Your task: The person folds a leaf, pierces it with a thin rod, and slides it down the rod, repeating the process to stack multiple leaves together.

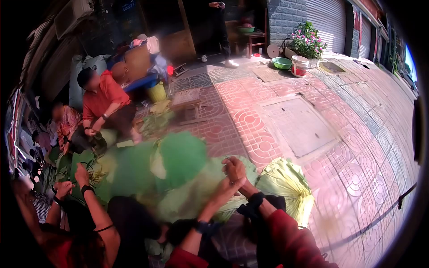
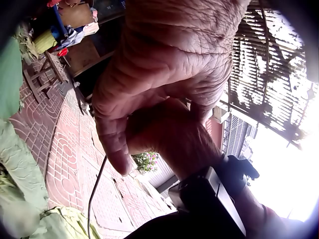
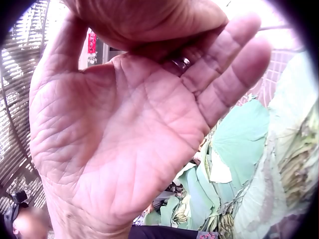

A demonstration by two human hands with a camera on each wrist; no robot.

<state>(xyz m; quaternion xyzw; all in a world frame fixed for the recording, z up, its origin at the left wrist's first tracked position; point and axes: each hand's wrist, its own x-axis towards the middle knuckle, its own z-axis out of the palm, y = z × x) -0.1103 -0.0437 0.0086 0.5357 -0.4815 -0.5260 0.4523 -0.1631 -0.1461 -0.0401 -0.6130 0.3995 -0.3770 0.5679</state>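
My left hand (image 1: pixel 223 192) and right hand (image 1: pixel 235 169) meet in front of me, over a pile of large lotus leaves (image 1: pixel 183 154). Loosely bent fingers of the left hand (image 2: pixel 169 55) lie against the right hand (image 2: pixel 174 132) in the left wrist view. The palm of the right hand (image 3: pixel 124 134) faces the right wrist camera, two fingers extended and a ring (image 3: pixel 181 63) on one. The left hand (image 3: pixel 154 20) overlaps its other fingers there. No leaf shows in either hand. A yellowish pleated leaf (image 1: pixel 286 185) lies right of my hands.
At the left a person (image 1: pixel 85 219) works with raised hands by the leaves. A person in a red top (image 1: pixel 100 96) sits farther back. Beyond the pile are a low wooden stool (image 1: pixel 190 107), a yellow-green bucket (image 1: pixel 157 93) and patterned paving (image 1: pixel 254 129).
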